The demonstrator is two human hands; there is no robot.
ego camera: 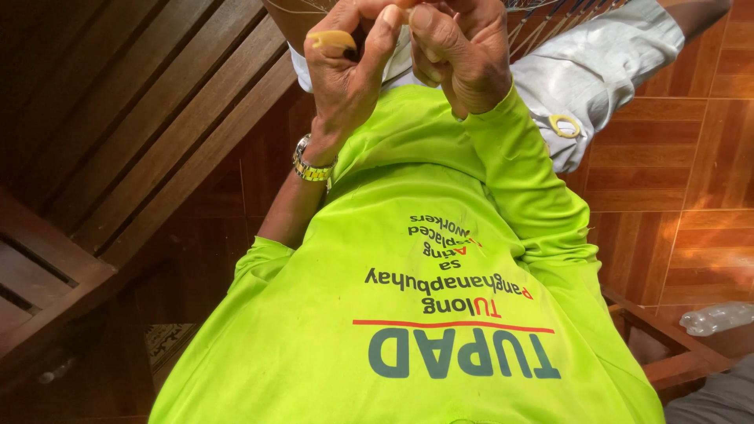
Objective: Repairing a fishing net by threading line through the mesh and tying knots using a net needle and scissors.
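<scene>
Yellow strip [333,39]: a pale, curved bit, sits up top-left of centre, hooked over the curled fingers of the left hand [339,74], the one w/ the metal watch [312,167]. Left fingers are closed around it. The right hand [462,56] is pressed up against the left, its fingers bunched tight, tips meeting the left thumb right at the top edge.

Progress, judging from this view only: a yellow ring [564,126] lies loose on the pale grey cloth [597,74] over the lap, apart from both hands, so looks like that piece is set aside while the strip is mid-handling. Can't say more than that.

Hard to read: whatever the fingertips pinch between them is cut off by the frame. A woven lattice piece [550,11] shows only as a sliver at top right, kind unclear. The lime-green shirt [440,259] blocks most of the lap. A clear plastic bottle [718,317] lies on the tiled floor [707,188] at right, and a dark slatted wooden bench [118,118] is at left.
</scene>
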